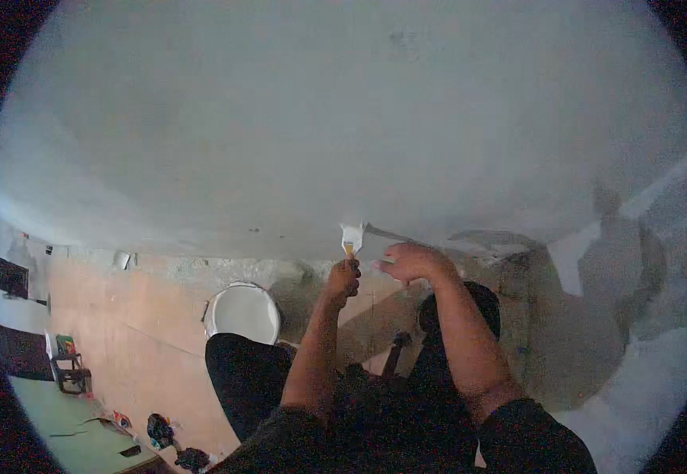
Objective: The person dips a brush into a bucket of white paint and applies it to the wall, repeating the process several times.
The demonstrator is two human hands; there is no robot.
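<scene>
My left hand (344, 278) is closed around the orange handle of a small paintbrush (351, 237). Its white-loaded bristles touch the bottom of the pale grey wall (304, 134), where the wall meets the floor. My right hand (409, 261) rests just right of the brush against the wall's base, fingers curled. A thin pale strip (387, 233) runs along the wall from the brush towards this hand. I cannot tell whether the hand grips it. A white paint bucket (242, 313) stands on the floor left of my left arm.
My knees in dark trousers (245, 375) are bent close to the wall. The brown floor (146, 332) stretches left. Small items, a green and red box (65, 345) and dark clumps (159, 430), lie at the far left. Shadows fall on the wall at right.
</scene>
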